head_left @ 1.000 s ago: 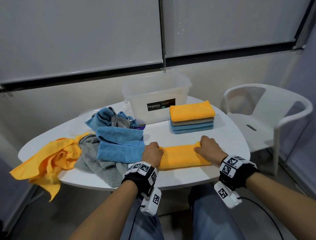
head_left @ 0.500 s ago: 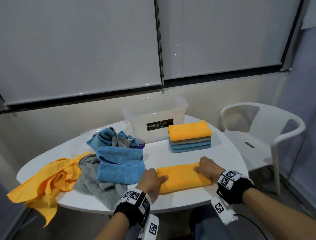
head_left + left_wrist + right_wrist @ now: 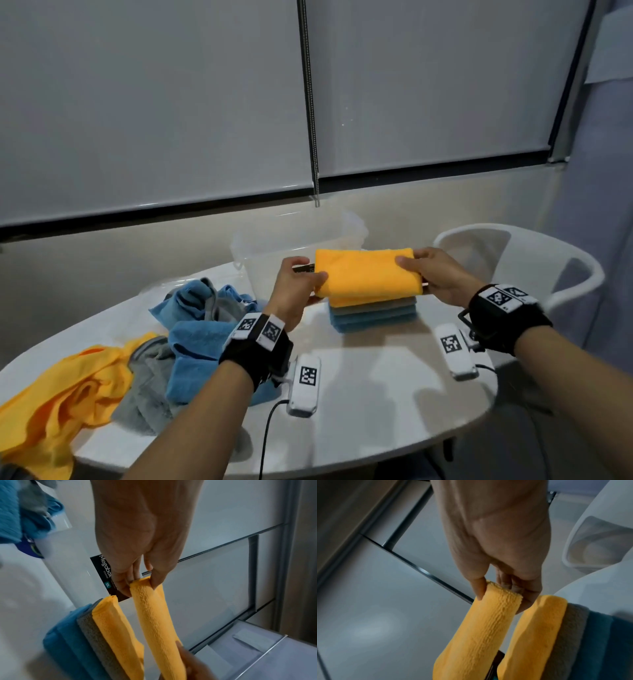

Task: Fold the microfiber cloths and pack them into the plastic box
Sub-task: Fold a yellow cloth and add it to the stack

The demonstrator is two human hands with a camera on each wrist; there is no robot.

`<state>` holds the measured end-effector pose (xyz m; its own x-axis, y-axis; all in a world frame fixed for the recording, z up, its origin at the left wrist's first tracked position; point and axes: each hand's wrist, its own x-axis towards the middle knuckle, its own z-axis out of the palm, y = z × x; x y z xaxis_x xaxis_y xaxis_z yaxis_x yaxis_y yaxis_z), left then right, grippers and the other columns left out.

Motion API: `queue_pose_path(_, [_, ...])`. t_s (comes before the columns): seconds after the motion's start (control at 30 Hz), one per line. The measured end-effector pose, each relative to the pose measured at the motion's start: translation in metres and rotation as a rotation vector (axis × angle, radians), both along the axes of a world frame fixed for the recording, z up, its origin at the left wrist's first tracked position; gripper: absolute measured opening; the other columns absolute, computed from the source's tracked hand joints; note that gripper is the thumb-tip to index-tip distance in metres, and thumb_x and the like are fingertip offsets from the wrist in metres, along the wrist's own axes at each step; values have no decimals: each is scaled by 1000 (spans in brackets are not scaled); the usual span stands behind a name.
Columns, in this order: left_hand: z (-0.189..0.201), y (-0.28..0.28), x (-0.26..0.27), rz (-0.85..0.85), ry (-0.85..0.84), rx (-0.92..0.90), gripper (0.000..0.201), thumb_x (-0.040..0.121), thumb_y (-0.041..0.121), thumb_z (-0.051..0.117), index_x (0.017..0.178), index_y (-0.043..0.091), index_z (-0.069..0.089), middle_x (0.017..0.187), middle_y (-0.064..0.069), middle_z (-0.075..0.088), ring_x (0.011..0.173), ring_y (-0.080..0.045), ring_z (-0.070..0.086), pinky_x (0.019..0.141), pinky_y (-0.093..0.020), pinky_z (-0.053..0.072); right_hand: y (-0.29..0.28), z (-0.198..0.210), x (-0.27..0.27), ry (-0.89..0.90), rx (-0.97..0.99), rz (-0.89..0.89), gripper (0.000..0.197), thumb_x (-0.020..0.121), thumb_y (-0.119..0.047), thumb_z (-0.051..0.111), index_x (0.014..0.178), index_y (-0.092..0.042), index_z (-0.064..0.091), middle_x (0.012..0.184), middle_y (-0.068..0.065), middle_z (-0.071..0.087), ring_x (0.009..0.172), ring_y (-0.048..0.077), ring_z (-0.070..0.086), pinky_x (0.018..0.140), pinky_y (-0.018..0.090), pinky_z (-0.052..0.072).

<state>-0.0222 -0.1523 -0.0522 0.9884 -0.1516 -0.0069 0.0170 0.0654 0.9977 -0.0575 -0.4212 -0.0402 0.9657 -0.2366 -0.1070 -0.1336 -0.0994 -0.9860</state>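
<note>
The folded orange cloth (image 3: pixel 366 272), lifted from the table (image 3: pixel 376 394) a moment ago, is pinched at its ends by the left hand (image 3: pixel 296 291) and right hand (image 3: pixel 435 275) just above the folded stack (image 3: pixel 373 313), so stacking appears imminent, the plastic box (image 3: pixel 270 267) unpacked.

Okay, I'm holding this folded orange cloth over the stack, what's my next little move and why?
Probably lower the folded orange cloth straight down onto the stack. Left hand and right hand pinch its ends, and the wrist views show a gap above the stack's orange top cloth.
</note>
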Motion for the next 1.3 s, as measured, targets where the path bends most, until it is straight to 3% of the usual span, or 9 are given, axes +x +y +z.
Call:
queue_pose_path(0.1, [-1,-17,19,53,-124,112,30,89,-2,63,110,18,56,107,-15,62,84,-24,57,73,-38,51,-13,6,21,-15,30,6,20,93,-13,67,111,-11,58,102,11,62,87,26,59,72,40,49])
queue_pose_path(0.3, [-25,-42,44,154,-246,355,23,90,7,65,112,10,58,109,-8,62,97,-23,61,87,-39,54,-19,-8,58,-47,-244,-232,42,92,-17,69,127,-11,46,121,9,49,108,27,51,82,40,48])
queue_pose_path(0.5, [-56,-47,54,234,-90,472,36,85,18,72,110,10,47,104,-12,60,77,-18,59,60,-25,45,-25,-56,70,-14,-473,-236,33,90,-22,71,109,-9,49,112,11,52,99,24,50,77,32,39])
queue_pose_path(0.6, [-57,-46,57,229,-128,542,37,85,21,72,108,8,46,107,-15,59,86,-27,61,70,-33,52,-26,-60,70,-22,-557,-218,28,89,-27,71,101,-7,54,104,8,56,103,26,54,77,32,38])
queue_pose_path(0.77, [-49,-49,45,196,-688,774,25,93,20,62,114,12,50,115,-4,51,107,-22,49,88,-32,43,-23,-31,57,-218,-691,-262,21,92,-27,64,98,-10,53,99,8,59,96,27,54,79,37,43])
queue_pose_path(0.9, [-46,-64,40,-105,-944,1010,44,103,36,39,132,7,56,144,-16,47,132,-32,41,112,-43,35,-7,-26,42,-365,-899,-122,16,92,-21,63,105,-11,64,107,8,63,103,28,57,84,34,43])
queue_pose_path(1.0, [-58,-66,46,-295,-845,1238,60,103,45,19,133,5,53,146,-22,43,137,-41,36,110,-53,33,2,-38,40,-201,-962,46,31,94,-22,60,120,-7,68,119,14,67,115,32,57,91,33,42])
queue_pose_path(1.13, [-71,-62,49,-430,-675,1309,47,109,30,25,147,6,36,156,-20,30,146,-37,23,114,-53,28,2,-56,42,-70,-1005,127,28,97,-21,54,110,0,69,110,20,70,112,39,56,94,43,46])
queue_pose_path(1.3, [-73,-63,52,-488,-571,1297,49,110,28,23,153,7,29,162,-17,20,149,-32,17,117,-51,24,5,-66,50,-9,-1033,156,33,100,-22,53,128,-10,66,132,12,63,129,36,48,104,38,41])
